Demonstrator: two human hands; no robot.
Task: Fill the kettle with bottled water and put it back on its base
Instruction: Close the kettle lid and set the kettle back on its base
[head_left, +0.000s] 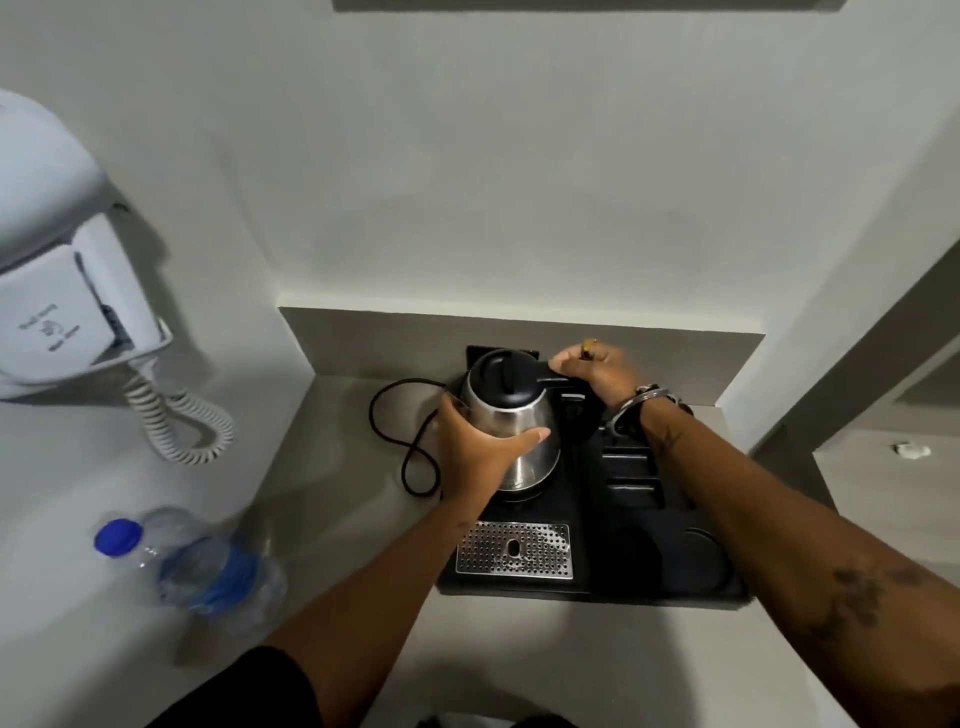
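A steel kettle (511, 415) with a shut black lid stands on its base at the back of a black tray (597, 587). My left hand (478, 447) wraps around the kettle's steel body from the left front. My right hand (597, 371) grips the black handle on the kettle's right side. A clear water bottle (208, 569) with a blue cap and blue label stands on the counter at the front left, apart from both hands. The base itself is mostly hidden under the kettle.
A perforated metal drip grille (514, 550) lies in the tray's front. The black power cord (405, 441) loops on the counter left of the kettle. A white wall-mounted hair dryer (67, 291) with coiled cable hangs on the left wall. Walls close the niche behind and beside.
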